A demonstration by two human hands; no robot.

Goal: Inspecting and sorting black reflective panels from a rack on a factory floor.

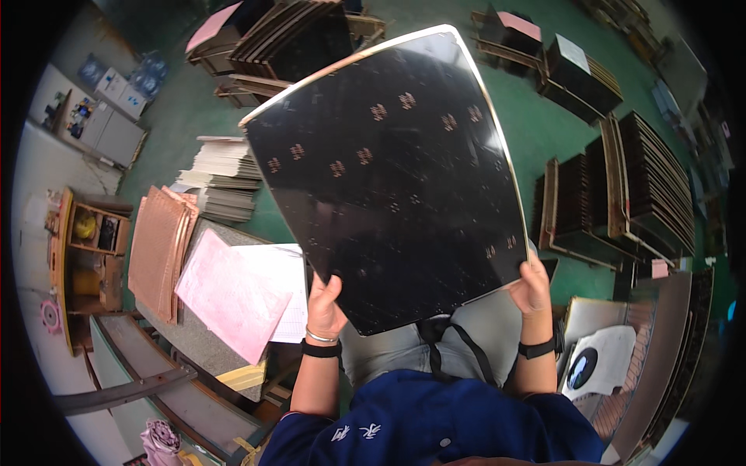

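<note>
A large glossy black panel (396, 194) is held up in front of me, tilted, with small copper-coloured patterns and a pale rim along its far and right edges. My left hand (325, 309) grips its near left edge, thumb on the top face. At the near right corner, my right hand (531, 287) is closed on it the same way. The fingers beneath the panel are hidden. Close to my left hand, a pink sheet (233, 295) overlaps white paper (280, 268) on a grey table (167, 342).
Brown sheets (162, 252) lie on the table's left side, with a pale stack (225, 175) beyond. Racks of dark panels stand at the right (653, 186) and far left (291, 39). A white sheet with a black disc (583, 366) lies beside my right arm.
</note>
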